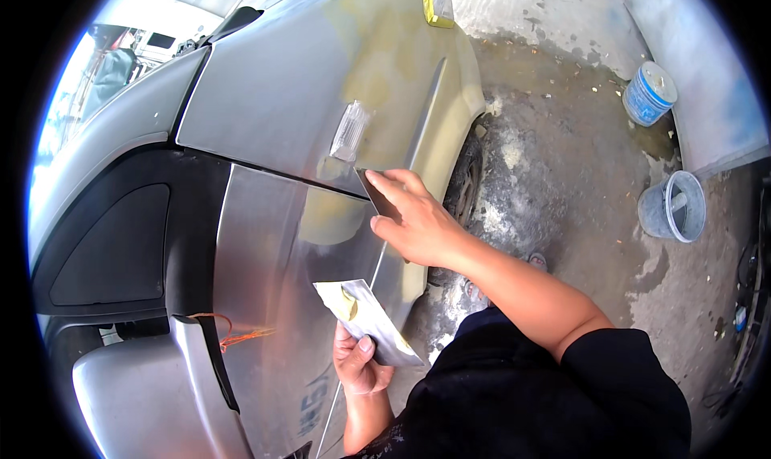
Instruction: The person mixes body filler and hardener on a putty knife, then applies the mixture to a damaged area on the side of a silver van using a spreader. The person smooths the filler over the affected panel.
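My right hand (414, 222) holds a thin, flat, dark plate (377, 202) against the silver car body (249, 114), at the seam between fender and door, just below a clear side lamp (349, 130). My left hand (363, 363), lower down, grips a flat pale board (373, 322) with a yellowish blob of paste (348, 302) on it, thumb on top. Pale yellow patches (325, 218) cover parts of the panels around my right hand.
The side mirror (136, 387) with loose orange wires (237, 338) juts out at lower left. On the stained concrete floor (554, 194) at right stand a blue-and-white pail (649, 97) and a translucent bucket (666, 222), beside a pale panel (691, 73). My sandalled feet show below.
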A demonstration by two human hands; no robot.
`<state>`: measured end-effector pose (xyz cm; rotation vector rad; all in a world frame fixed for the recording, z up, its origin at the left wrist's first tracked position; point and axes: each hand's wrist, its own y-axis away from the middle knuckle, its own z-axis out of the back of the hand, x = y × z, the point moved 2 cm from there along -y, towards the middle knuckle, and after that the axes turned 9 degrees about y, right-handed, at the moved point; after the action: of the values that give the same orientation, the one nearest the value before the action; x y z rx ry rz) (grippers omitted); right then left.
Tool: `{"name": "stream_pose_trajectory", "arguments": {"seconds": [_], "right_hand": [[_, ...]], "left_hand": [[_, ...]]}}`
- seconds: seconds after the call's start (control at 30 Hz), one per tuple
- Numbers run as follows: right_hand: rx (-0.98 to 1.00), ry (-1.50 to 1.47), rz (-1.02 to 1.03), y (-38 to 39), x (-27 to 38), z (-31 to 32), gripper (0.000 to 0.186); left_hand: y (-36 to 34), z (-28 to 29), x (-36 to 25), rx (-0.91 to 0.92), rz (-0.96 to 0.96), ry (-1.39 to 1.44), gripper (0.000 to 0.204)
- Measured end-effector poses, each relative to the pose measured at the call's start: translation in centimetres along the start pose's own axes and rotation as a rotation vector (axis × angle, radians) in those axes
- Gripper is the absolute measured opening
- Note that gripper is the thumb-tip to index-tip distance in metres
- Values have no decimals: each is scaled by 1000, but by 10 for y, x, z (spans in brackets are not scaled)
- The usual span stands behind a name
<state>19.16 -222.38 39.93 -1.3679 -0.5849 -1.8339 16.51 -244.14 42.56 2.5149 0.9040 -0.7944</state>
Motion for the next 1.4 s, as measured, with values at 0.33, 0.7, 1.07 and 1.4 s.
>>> {"name": "stream_pose_trajectory", "arguments": {"seconds": [0.33, 0.7, 1.07, 1.4], "right_hand": [[-25, 40, -43, -8, 23, -12, 62], [-37, 118, 39, 6, 17, -14, 62], [7, 52, 115, 26, 6, -1, 55], [263, -324, 449, 106, -22, 54, 49]], "left_hand": [[5, 6, -4, -28, -17, -8, 55], [2, 5, -7, 2, -25, -39, 56], [-2, -9, 0, -78, -101, -162, 52], [-13, -26, 48, -250, -79, -168, 49]]}}
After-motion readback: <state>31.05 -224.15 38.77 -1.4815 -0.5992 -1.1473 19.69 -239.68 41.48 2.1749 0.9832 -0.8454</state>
